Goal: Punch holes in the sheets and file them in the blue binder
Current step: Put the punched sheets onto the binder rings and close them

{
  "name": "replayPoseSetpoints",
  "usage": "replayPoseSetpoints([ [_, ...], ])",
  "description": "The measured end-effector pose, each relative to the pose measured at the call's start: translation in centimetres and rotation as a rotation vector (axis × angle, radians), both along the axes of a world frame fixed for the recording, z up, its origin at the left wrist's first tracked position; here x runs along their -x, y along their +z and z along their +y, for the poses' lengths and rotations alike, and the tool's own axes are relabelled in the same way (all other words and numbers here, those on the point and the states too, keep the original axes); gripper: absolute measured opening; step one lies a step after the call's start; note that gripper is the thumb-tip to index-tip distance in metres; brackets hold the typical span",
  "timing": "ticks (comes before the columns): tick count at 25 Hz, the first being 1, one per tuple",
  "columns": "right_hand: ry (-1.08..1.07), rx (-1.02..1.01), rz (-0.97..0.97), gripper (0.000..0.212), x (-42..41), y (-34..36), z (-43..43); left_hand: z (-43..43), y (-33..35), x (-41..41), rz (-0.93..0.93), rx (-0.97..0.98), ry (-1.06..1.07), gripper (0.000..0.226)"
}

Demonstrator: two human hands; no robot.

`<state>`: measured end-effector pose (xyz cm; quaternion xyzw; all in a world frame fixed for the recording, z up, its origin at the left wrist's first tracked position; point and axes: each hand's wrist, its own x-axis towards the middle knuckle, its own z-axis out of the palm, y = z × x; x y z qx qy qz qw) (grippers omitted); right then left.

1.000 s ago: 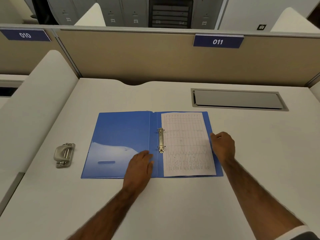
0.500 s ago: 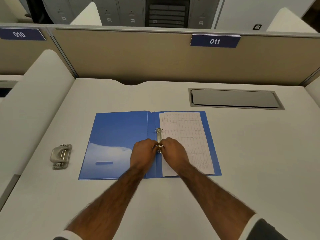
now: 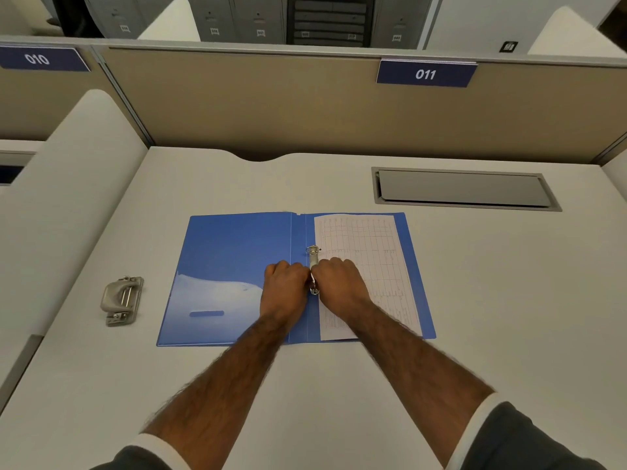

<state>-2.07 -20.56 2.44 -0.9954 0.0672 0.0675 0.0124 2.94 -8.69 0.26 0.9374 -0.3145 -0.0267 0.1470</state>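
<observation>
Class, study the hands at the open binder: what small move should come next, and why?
Probably press the lower ring shut. Both hands, left hand and right hand, meet at the ring mechanism of the blue binder, and the sheet already lies on the right-hand cover beside the rings. Whether the rings are open cannot be told.

I see even, soft overhead light with only faint shadows under my forearms. A pale glare patch lies on the binder's left cover (image 3: 217, 290). The wide lens bows the partition (image 3: 271, 106) at the upper edges of the frame. Focus is fair in the centre; the sleeves at the bottom are blurred.
</observation>
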Motion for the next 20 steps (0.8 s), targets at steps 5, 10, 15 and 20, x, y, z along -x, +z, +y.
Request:
replayPoseSetpoints([
  [5, 0.002, -0.028, -0.012, 0.020, 0.5, -0.2, -0.4, 0.2, -0.1, 0.0, 0.002, 0.021, 0.021, 0.014],
  [10, -0.085, -0.139, -0.074, 0.012, 1.4, -1.1, -0.6, 0.9, -1.1, 0.0, 0.096, 0.176, 0.094, 0.010],
  [15, -0.155, -0.244, -0.159, 0.008, 2.1, -2.6, -0.8, 1.0, -1.5, -0.1, 0.142, 0.223, 0.102, 0.007],
  [20, -0.251, -0.409, -0.226, 0.025, 3.0, -2.8, -1.5, 1.2, -1.4, 1.4, 0.051, 0.130, 0.046, 0.030],
])
